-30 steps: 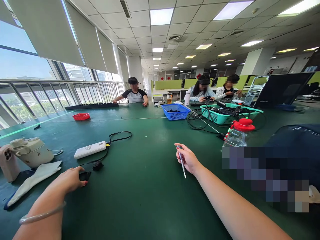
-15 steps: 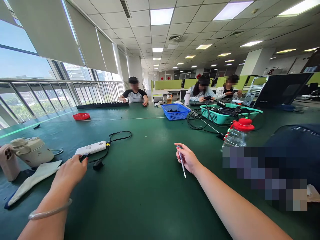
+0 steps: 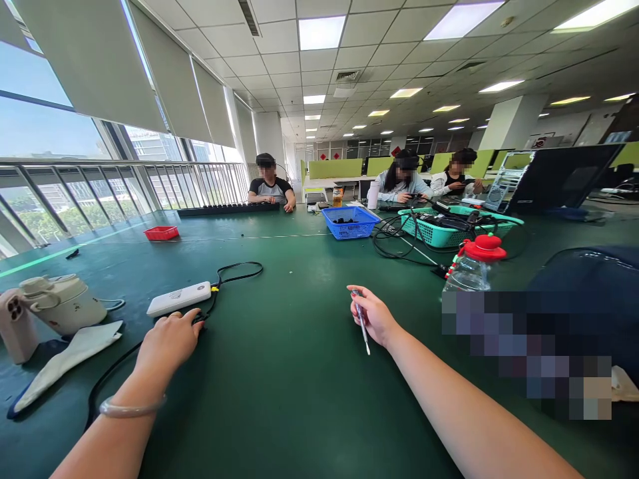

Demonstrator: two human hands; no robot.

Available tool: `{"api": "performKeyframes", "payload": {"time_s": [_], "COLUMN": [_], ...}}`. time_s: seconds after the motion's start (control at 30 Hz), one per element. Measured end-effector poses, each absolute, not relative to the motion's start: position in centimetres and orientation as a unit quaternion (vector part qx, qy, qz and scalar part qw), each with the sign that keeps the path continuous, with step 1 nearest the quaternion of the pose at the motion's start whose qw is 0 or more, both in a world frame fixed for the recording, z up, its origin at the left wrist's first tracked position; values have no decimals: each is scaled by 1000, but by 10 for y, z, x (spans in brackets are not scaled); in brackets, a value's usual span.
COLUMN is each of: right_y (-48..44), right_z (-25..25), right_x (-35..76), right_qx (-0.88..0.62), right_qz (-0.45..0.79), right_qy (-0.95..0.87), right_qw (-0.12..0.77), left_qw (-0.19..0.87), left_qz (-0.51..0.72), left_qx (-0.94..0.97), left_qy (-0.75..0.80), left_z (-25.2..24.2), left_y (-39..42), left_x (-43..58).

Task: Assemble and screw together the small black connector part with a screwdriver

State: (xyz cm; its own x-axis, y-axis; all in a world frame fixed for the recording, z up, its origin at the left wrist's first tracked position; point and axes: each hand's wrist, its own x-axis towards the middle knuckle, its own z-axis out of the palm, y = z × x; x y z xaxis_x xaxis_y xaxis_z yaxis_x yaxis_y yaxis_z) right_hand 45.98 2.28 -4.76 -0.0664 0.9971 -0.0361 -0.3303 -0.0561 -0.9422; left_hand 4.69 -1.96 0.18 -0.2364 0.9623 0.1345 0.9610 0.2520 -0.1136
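Observation:
My left hand [image 3: 172, 340] rests low over the green tabletop, its fingertips closed on a black cable [image 3: 200, 318]. Part of that cable and its plug are hidden beneath the hand, and one length trails toward the lower left. Just beyond the fingers lies a white oblong device [image 3: 180, 299] with a yellow tag at its right end. In my right hand [image 3: 375, 319] is a slim screwdriver [image 3: 363, 331] with a clear handle. Its tip points down toward me, above the table.
At left are a cream bottle [image 3: 62, 303], a pink phone [image 3: 17, 326] and a white cloth-like piece [image 3: 70, 362]. Farther off stand a red tray [image 3: 161, 233], a blue basket [image 3: 349, 229] and a teal basket [image 3: 429, 234] of cables. A red-capped bottle [image 3: 469, 269] is right. Several people sit opposite.
My left hand has slid right along the white device, covering the black plug; cable now shows left of my wrist. My right hand stays put. Across the table, a long black strip has shifted right.

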Motion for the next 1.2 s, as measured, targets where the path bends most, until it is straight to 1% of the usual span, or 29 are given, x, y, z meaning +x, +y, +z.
{"api": "performKeyframes", "payload": {"time_s": [0.33, 0.53, 0.83, 1.07, 1.2], "right_y": [23, 23, 23, 23, 25], "right_z": [-47, -48, -48, -48, -50], "right_x": [460, 461, 459, 460, 458], "right_qx": [-411, -413, -410, -408, -416], "right_qz": [601, 600, 598, 597, 592], "right_qy": [-412, -413, -412, -413, -418], "right_qw": [548, 546, 552, 553, 550], "left_qw": [98, 58, 41, 24, 59], "left_qz": [4, 40, 52, -3, -55], "left_qx": [-622, -613, -612, -626, -654], "left_qy": [-777, -787, -788, -779, -752], "left_z": [3, 7, 3, 9, 23], "left_y": [-24, -24, -25, -25, -31], "left_x": [44, 43, 40, 42, 82]}}
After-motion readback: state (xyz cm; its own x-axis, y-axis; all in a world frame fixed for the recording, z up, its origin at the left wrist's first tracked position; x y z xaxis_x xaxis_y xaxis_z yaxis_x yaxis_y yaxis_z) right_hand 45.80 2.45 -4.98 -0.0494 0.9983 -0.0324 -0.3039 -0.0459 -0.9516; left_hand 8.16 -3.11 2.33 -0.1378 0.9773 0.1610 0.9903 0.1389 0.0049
